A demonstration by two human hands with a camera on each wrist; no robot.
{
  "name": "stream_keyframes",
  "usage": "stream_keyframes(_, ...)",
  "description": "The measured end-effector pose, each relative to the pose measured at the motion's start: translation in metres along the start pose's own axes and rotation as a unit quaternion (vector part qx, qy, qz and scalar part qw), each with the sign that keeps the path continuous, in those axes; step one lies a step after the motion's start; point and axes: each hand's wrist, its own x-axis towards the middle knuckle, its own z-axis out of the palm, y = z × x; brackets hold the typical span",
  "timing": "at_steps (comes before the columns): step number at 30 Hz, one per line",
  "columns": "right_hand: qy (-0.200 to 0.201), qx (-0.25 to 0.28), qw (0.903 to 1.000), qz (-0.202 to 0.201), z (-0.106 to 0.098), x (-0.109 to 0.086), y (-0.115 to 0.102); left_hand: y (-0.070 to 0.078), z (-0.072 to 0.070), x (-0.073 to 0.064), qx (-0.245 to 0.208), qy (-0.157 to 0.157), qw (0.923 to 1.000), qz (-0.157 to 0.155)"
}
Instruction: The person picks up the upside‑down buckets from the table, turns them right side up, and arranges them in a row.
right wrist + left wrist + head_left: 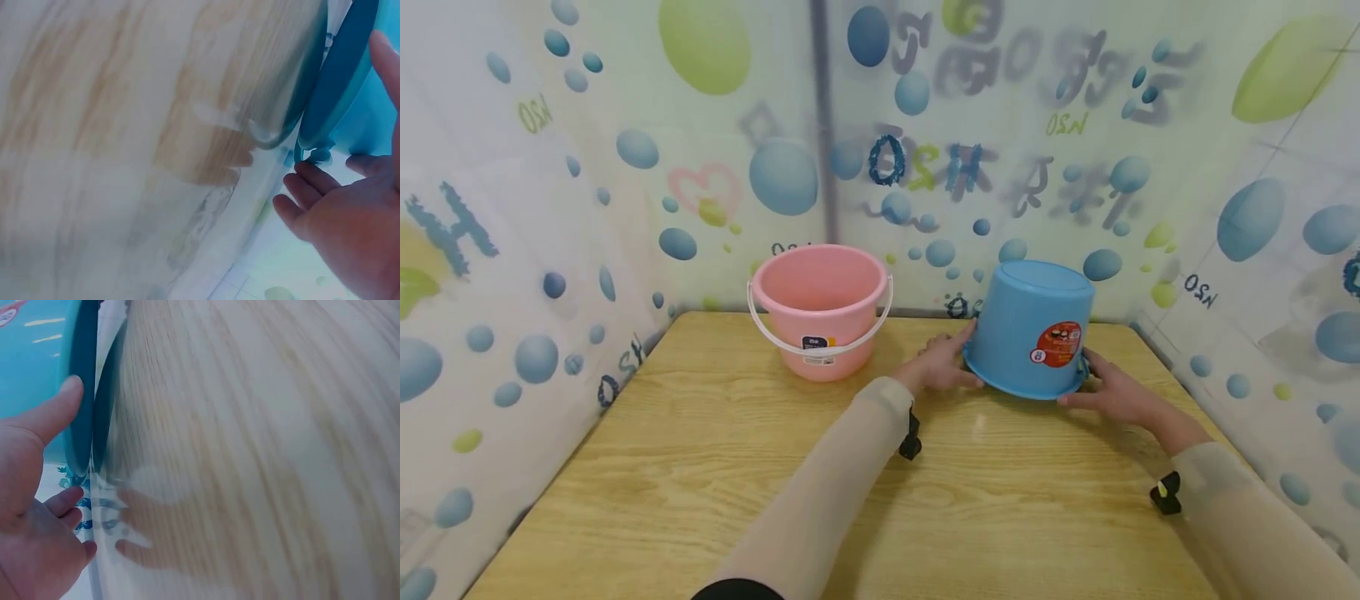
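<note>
Blue bucket: upside down at 1 o'clock on the far part of the wooden desk; the blue bucket has its base up and its mouth down, with a red sticker facing the person.
Bucket's long axis: from mouth to base it points between 12 and 1 o'clock in the head view, so the bucket looks slightly tilted.
Rim and desk: the bucket's rim faces the desk closely; a sliver of light shows between them in the wrist views, though I cannot tell whether the rim touches anywhere.
Left grip: the left grip, a bare hand, is at the bucket's 9 o'clock side; its thumb lies on the near side by the rim and its fingers reach behind, holding that side.
Right grip: the right grip, also bare, is between 3 and 4 o'clock of the bucket; thumb near, fingers round the far side, holding it opposite the left.
Nearer hand: neither; the bucket sits between the two, touched by both.
Pink bucket: the pink bucket stands upright between 11 and 12 o'clock, its white handle hanging across the front; it lies at 10 o'clock from the left grip, the closer one, and well apart from the right.
</note>
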Motion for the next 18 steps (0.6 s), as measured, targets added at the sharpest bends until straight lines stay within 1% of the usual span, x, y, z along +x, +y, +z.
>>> stream_keyframes(4,0.001,0.023,0.9997,0.001,-0.004,-0.004,0.001,-0.001,-0.003,-0.003,-0.015,0.004,0.9999,-0.003)
stream_keyframes(6,-0.003,0.043,0.9991,0.0,-0.005,-0.006,0.0,0.0,-0.004,-0.006,-0.034,0.005,0.9994,-0.001)
stream_keyframes(9,-0.008,0.065,0.9979,-0.003,-0.006,-0.008,-0.001,-0.001,-0.008,-0.008,-0.07,0.007,0.9972,0.026)
stream_keyframes(11,-0.01,0.073,0.9972,-0.004,-0.006,-0.009,-0.002,-0.001,-0.01,-0.011,-0.101,0.006,0.9936,0.051)
stream_keyframes(13,-0.01,0.081,0.9967,-0.003,-0.006,-0.011,-0.003,-0.002,-0.013,-0.012,-0.122,0.002,0.9901,0.069)
stream_keyframes(16,-0.009,0.098,0.9952,-0.001,-0.005,-0.012,-0.004,-0.001,-0.016,-0.015,-0.135,-0.003,0.9881,0.074)
stream_keyframes(18,-0.01,0.115,0.9933,-0.001,-0.005,-0.014,-0.005,-0.001,-0.018,-0.017,-0.132,-0.003,0.9891,0.066)
